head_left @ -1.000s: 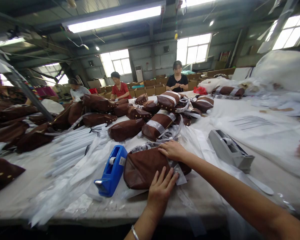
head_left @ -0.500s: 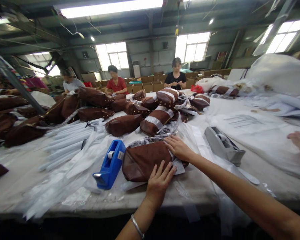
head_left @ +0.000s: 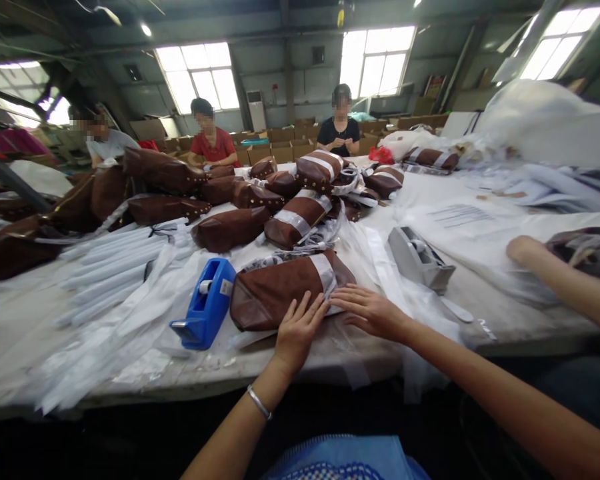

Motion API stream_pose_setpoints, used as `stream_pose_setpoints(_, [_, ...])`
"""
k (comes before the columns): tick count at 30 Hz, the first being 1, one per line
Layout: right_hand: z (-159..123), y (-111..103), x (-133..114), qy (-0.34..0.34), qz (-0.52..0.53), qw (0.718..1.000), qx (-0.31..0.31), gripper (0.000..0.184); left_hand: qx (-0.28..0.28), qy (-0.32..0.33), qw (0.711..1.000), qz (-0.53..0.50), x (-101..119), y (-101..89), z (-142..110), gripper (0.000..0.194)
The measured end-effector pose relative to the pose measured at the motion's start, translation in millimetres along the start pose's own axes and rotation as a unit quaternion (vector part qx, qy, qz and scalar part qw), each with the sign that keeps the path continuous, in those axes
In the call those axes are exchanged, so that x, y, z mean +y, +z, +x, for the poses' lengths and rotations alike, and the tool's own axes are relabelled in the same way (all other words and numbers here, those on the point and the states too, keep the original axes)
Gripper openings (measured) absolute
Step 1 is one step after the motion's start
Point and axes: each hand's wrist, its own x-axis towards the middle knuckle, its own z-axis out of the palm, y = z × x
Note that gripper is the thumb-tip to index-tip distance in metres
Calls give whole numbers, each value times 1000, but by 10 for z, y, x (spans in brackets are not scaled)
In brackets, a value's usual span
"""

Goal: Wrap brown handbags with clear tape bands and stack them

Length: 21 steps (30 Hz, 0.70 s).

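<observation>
A brown leather handbag (head_left: pixel 275 287) lies on its side on the cloth-covered table in front of me. A pale wrapping strip (head_left: pixel 325 272) crosses its right part. My left hand (head_left: pixel 300 332) rests on the bag's near side, fingers stretched and slightly apart. Fingers extended, my right hand (head_left: pixel 370 312) touches the near right edge of the bag, where the strip folds under. Left of the bag stands a blue tape dispenser (head_left: pixel 207 303). To the right, beyond my right hand, is a grey tape dispenser (head_left: pixel 420 260).
Brown bags (head_left: pixel 233 229) are heaped behind, some banded with white strips. Rolled white paper (head_left: pixel 110 267) lies at left. White sheets (head_left: pixel 455 207) cover the right side, where a co-worker's arm (head_left: pixel 555 267) reaches in. Several people sit across the table.
My right hand has moved from the bag's top down to its near right edge, and the strip now lies across the bag. A co-worker's arm reaches further in at right. The view has tilted down.
</observation>
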Motion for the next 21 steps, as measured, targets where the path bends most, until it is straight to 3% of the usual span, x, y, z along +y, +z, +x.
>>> stream_pose_setpoints(3, [55,135,16,-32,-16,994,107,31,-7,11,1000,3,-33,-24,6,57])
stream_pose_setpoints(5, [84,185,3,-42,-6,988,145,26,-15,21,1000,6,-67,-44,4,59])
stream_pose_setpoints(13, [-4,218,-44,-64,18,983,172,24,-21,7,999,33,-90,-82,3,64])
stream_pose_setpoints(21, [-90,410,-48,-70,-16,978,197,26,-3,88,995,51,-57,-49,18,50])
